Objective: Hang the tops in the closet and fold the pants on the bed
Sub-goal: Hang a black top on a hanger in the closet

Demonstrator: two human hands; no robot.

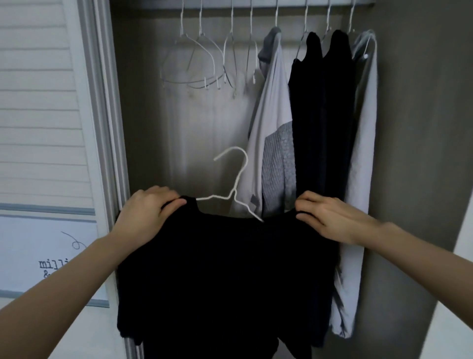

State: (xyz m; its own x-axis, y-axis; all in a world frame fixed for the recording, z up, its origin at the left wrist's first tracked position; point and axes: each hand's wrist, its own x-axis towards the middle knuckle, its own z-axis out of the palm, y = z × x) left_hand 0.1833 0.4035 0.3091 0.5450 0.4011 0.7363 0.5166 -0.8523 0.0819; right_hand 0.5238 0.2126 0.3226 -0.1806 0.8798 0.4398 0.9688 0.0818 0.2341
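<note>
Left grip: my left hand (148,212) has its fingers curled over the left shoulder of the black top (225,276), pinching the fabric at the edge of the neckline.
Right grip: my right hand (330,217) grips the right shoulder of the same top, fingers bent down over the cloth.
Black top: held up between my two hands in front of the open closet, hanging down in front of me, its lower edge out of view.
White hanger (234,189): its arms run into the neck opening of the black top; the left arm meets the collar by my left fingers, the right arm disappears under the fabric. The hook stands free above, tilted left, not on the rail.
Hung tops: behind my right hand, a light grey top with a knitted grey panel (273,143), then two black tops (322,123), then a pale grey top (361,159) at the far right, all on hangers.
Empty hangers (204,64): four wire ones hanging together, left of the hung tops.
Closet rail (281,2): along the top, carrying every hanger but mine.
Closet door (43,115): white, slatted, at my left, with a printed sign (46,256) on its lower part.
</note>
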